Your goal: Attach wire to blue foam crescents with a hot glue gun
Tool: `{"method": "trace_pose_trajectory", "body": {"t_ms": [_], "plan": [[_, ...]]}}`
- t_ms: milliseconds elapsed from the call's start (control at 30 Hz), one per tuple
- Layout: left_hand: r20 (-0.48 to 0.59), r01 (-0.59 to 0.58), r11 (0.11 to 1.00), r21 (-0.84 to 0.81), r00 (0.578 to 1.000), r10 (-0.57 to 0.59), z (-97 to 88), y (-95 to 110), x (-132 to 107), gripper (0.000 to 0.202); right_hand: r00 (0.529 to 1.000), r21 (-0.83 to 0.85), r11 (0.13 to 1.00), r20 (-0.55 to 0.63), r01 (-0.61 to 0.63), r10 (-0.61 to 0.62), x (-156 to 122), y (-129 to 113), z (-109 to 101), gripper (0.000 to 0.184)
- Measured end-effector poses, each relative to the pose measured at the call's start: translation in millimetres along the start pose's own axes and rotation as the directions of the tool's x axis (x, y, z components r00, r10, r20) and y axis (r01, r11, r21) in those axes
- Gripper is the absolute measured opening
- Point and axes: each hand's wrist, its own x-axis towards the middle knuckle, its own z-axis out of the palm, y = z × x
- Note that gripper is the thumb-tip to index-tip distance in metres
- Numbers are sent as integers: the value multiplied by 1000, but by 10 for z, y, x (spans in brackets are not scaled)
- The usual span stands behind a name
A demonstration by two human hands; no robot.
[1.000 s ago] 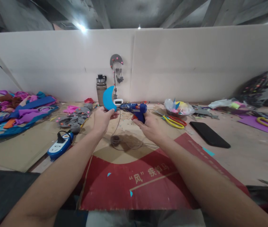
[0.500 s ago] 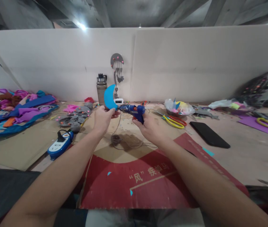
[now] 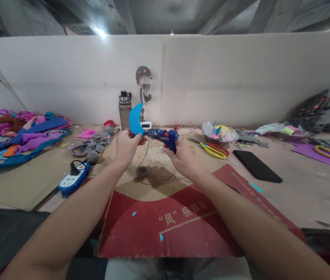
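Note:
Pinched in my left hand (image 3: 127, 147) is a blue crescent-moon cutout (image 3: 135, 119), held up by its lower end. My right hand (image 3: 182, 157) is wrapped round the handle of a dark blue glue gun (image 3: 169, 138). The gun's nozzle points left and meets the lower tip of the crescent, close to my left fingertips; whether it touches I cannot tell. Below the hands, a coil of thin cord (image 3: 143, 172) lies on the red and tan cardboard (image 3: 165, 217). A grey crescent ornament with hanging strings (image 3: 144, 76) is on the white panel behind.
To the left are a blue power strip (image 3: 74, 179), grey felt pieces (image 3: 95, 144) and a pile of coloured felt (image 3: 27, 136). A water bottle (image 3: 124, 111) stands at the back. On the right lie yellow-handled scissors (image 3: 214, 151), a black phone (image 3: 256, 165) and a plastic-wrapped bowl (image 3: 220, 133).
The blue crescent has tilted very slightly to the right in my left hand. Both hands and the glue gun stay almost in place.

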Motion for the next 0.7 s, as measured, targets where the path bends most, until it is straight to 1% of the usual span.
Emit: {"method": "trace_pose_trajectory", "body": {"t_ms": [133, 233, 367, 500, 700], "plan": [[20, 16, 1000, -3, 1000, -16, 7, 41, -41, 26, 999, -31, 999, -29, -18, 18, 3, -8, -10, 30], [30, 11, 1000, 6, 999, -11, 2, 45, -46, 27, 999, -29, 999, -11, -33, 33, 6, -20, -19, 31], [18, -25, 999, 33, 1000, 25, -16, 12, -12, 26, 1000, -11, 1000, 12, -22, 23, -2, -35, -6, 31], [29, -62, 996, 60, 998, 60, -32, -7, 14, 26, 1000, -1, 1000, 14, -10, 10, -9, -41, 9, 30], [25, -64, 996, 64, 998, 62, -24, 38, -6, 23, 999, -17, 1000, 38, -16, 16, -5, -32, 4, 29]]}}
